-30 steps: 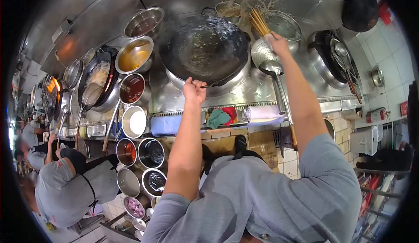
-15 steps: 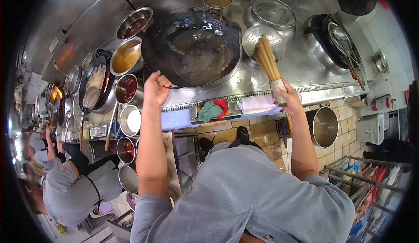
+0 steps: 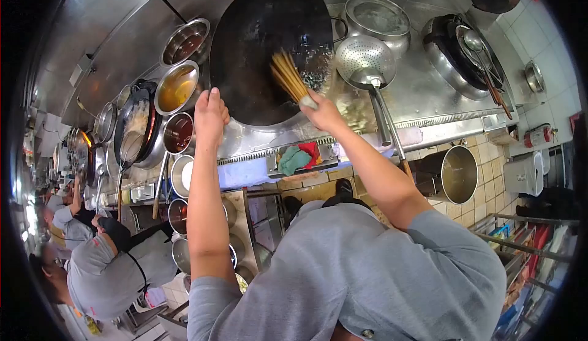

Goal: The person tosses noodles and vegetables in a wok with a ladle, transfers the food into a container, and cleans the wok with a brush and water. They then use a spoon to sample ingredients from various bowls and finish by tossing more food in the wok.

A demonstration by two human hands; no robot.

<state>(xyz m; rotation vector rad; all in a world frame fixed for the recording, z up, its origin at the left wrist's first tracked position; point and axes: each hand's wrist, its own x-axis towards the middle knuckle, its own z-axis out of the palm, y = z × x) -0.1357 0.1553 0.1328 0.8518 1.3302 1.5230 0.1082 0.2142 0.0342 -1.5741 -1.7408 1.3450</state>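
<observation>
Two closed hands (image 3: 323, 113) (wok (image 3: 251, 47), brush (image 3: 290, 79))

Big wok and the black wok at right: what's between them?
A skimmer with a ladle resting in it, a steel pot beyond, and bare counter; head view.

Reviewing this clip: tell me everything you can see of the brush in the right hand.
The brush is a bundle of thin, tan, wood-like or bamboo-like strips, fanned slightly at the tip and narrowing to a pale grip end. The right hand holds that end. It slants up and leftward over the wok's dark inside; whether the tips touch is unclear.
</observation>
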